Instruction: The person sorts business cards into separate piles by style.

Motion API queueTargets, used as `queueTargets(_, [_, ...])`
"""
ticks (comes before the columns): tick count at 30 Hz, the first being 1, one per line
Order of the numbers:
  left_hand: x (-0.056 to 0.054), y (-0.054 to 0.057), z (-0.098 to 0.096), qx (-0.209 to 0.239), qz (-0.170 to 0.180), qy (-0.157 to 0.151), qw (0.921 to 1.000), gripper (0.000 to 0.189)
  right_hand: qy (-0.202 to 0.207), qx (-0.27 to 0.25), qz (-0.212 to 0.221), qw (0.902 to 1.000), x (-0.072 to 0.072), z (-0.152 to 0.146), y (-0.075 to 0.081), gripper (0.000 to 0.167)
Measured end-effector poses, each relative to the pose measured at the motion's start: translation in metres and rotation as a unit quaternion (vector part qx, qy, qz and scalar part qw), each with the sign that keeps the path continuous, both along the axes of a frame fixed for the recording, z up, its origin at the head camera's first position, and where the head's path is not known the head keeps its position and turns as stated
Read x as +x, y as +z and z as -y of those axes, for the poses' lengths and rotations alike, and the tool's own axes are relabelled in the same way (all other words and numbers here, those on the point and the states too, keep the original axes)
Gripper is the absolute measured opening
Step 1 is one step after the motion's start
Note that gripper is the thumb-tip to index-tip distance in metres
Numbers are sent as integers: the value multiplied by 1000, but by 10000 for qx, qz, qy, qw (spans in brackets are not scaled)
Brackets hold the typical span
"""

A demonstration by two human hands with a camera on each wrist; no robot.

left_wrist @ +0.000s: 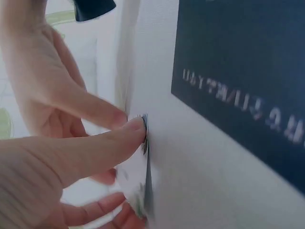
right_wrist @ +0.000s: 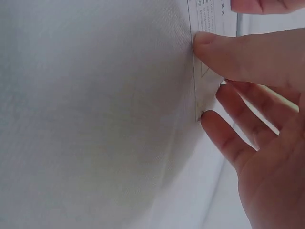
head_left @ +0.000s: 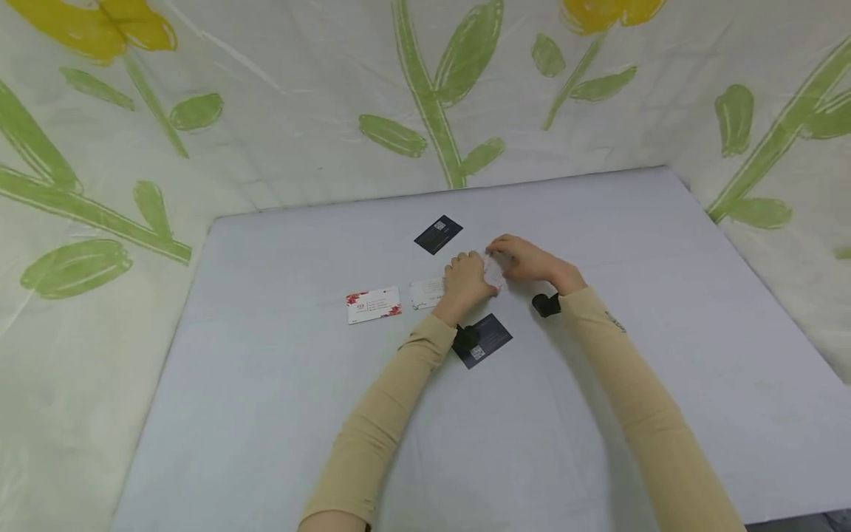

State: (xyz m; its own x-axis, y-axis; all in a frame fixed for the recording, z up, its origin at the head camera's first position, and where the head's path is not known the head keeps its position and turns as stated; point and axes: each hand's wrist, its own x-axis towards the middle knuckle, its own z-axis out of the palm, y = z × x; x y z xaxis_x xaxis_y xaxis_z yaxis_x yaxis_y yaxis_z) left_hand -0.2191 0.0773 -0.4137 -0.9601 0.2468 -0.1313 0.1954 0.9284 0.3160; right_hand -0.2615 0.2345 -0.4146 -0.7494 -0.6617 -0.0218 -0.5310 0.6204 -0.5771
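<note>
Both hands meet at a white printed business card (head_left: 494,274) over the middle of the table. My left hand (head_left: 464,282) pinches its left side; in the left wrist view the thumb (left_wrist: 107,150) presses on the card (left_wrist: 134,179), which stands tilted off the surface. The right hand (head_left: 528,260) holds the card's other side. In the right wrist view, its thumb lies on the printed face of the card (right_wrist: 209,57) and fingertips touch the edge and corner. A second white card (head_left: 425,293) lies just left of my left hand, partly hidden by it.
A white card with red flowers (head_left: 374,305) lies farther left. One black card (head_left: 439,235) lies beyond the hands, another (head_left: 488,341) under the left wrist, partly covered. The pale table (head_left: 266,414) meets a flower-patterned sheet (head_left: 299,148) behind.
</note>
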Motion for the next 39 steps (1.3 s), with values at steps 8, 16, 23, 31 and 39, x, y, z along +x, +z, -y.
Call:
queueTargets(8, [-9, -5, 16, 1761, 151, -505, 9830, 52, -1401, -698, 341, 9871, 9, -7, -4, 40])
queueTargets(16, [-8, -12, 34, 3090, -237, -474, 9496, 39, -2411, -1393, 516, 9591, 18, -7, -9, 17])
queueTargets(23, [0, 0, 72, 3674, -485, 161, 9286, 30, -2395, -2416, 1230, 9323, 25, 23, -3, 23])
queueTargets(31, [14, 2, 111, 3623, -680, 406, 9287, 26, -2389, -2553, 1599, 9231, 26, 61, 1, 23])
queueTargets(39, [21, -5, 124, 3237, -549, 641, 9424, 26, -2403, -1777, 1393, 9441, 25, 82, -4, 20])
